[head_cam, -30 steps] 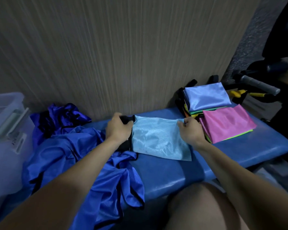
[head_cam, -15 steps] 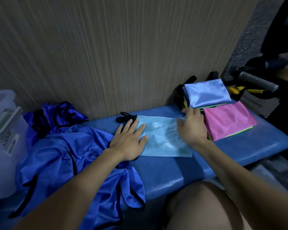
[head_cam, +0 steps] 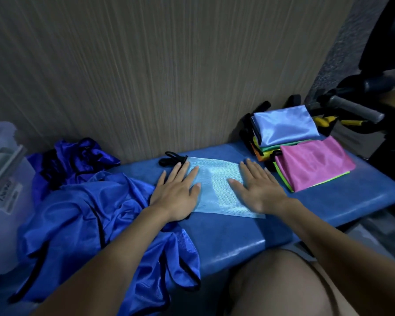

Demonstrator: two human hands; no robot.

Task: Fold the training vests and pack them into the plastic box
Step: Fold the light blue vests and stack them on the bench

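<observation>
**Two flat palms, one slippery fold**

Your blue vest heap (head_cam: 82, 215) at lower left could snag your left hand (head_cam: 177, 193). The plastic box (head_cam: 0, 179) waits at the left edge. The light-blue vest (head_cam: 214, 185), mid-frame, may spring open once you lift it. Your right hand (head_cam: 258, 190) also presses it, fingers spread.

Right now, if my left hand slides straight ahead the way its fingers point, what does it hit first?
Probably the black strap loop lying just past the left hand at the light blue vest's far corner, then the wall panel.
</observation>
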